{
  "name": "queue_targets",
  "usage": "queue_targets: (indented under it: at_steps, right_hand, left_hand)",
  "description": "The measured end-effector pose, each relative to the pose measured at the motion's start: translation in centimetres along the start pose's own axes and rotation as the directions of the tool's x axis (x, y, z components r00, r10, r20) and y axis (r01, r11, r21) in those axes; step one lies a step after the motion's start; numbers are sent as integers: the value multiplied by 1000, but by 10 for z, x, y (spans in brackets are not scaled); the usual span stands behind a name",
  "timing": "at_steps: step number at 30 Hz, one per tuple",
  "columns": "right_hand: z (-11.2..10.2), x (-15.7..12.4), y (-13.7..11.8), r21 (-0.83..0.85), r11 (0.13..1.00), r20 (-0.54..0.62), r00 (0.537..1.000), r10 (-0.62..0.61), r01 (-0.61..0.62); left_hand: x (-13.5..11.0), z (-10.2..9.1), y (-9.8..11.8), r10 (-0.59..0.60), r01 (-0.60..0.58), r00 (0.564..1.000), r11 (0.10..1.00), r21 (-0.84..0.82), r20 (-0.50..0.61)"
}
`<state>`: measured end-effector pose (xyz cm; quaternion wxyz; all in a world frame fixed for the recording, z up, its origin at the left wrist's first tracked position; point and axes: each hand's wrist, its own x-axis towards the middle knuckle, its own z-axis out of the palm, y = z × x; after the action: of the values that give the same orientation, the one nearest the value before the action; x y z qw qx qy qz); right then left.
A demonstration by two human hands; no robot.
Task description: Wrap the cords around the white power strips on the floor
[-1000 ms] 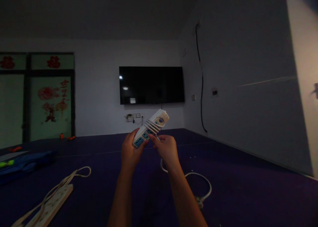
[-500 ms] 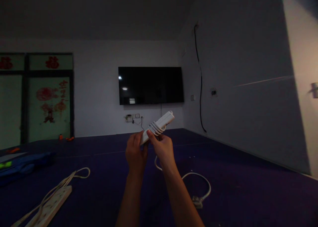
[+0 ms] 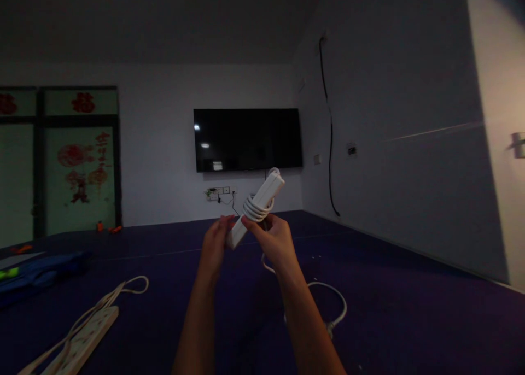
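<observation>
A white power strip is held up tilted in front of me, its top end leaning right. Several turns of its white cord are wound around its middle. My right hand grips the strip just below the coils, the thumb lying on its near face. At the strip's lower end is my left hand, its fingers curled against that end; part of its grip is hidden. The loose cord runs down behind my right forearm and loops out on the purple surface, with its plug mostly hidden by that forearm.
Another power strip, with a loose cord on top, lies at the lower left of the purple surface. Blue cloth is at the left edge. Small orange items lie far back. A television hangs on the wall.
The power strip has tipped more upright, and its coils face me more. My left hand has shifted slightly left and down. My right forearm has moved right, covering more of the plug.
</observation>
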<state>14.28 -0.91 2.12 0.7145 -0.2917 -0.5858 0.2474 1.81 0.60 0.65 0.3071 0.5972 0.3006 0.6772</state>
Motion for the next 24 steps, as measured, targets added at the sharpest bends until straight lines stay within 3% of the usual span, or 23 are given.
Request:
queue_targets:
  at_steps: [3, 5, 8, 14, 18, 20, 24]
  right_hand:
    - [3, -1, 0, 9, 1000, 91, 995, -31, 30]
    - [7, -3, -1, -25, 999, 123, 991, -45, 49]
    - [11, -5, -1, -60, 996, 175, 983, -50, 62]
    - [15, -3, 9, 42, 999, 306, 952, -12, -1]
    - [14, -3, 12, 51, 999, 307, 952, 1, -18]
    - [13, -2, 13, 21, 1000, 284, 959, 10, -17]
    - [11, 0, 18, -131, 991, 224, 975, 14, 16]
  left_hand:
    - [-1, 3, 0, -260, 273, 960, 950, -148, 103]
    - [0, 4, -4, -332, 350, 935, 919, -179, 124]
    - [3, 1, -13, -339, 350, 936, 917, -190, 90]
    - [4, -10, -19, -286, 296, 954, 946, -134, 87]
    - [3, -10, -16, -310, 318, 947, 941, -117, 84]
    - [4, -8, -17, -310, 311, 950, 943, -116, 30]
    - [8, -6, -22, -262, 267, 942, 964, -3, -209]
